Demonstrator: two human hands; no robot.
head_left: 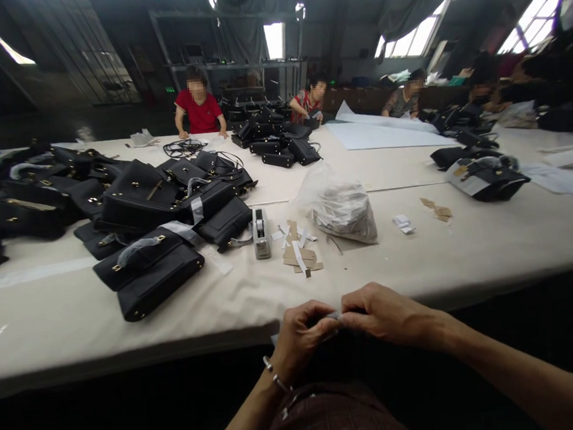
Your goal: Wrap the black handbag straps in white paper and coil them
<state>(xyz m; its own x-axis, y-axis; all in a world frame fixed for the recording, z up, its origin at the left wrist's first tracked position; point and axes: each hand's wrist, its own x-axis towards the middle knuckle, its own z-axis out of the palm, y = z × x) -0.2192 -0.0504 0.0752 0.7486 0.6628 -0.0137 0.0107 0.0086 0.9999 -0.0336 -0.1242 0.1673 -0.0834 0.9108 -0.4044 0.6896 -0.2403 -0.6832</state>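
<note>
Head view: left hand (300, 339) and right hand (384, 313) meet by tabletop (421, 260), fingers (355, 301) pinching small greyish piece (333, 316), identity unclear.

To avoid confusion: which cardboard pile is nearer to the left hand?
The pile beside the tape dispenser, with white strips; the other pile lies farther from the left hand, right of the plastic bag.
</note>
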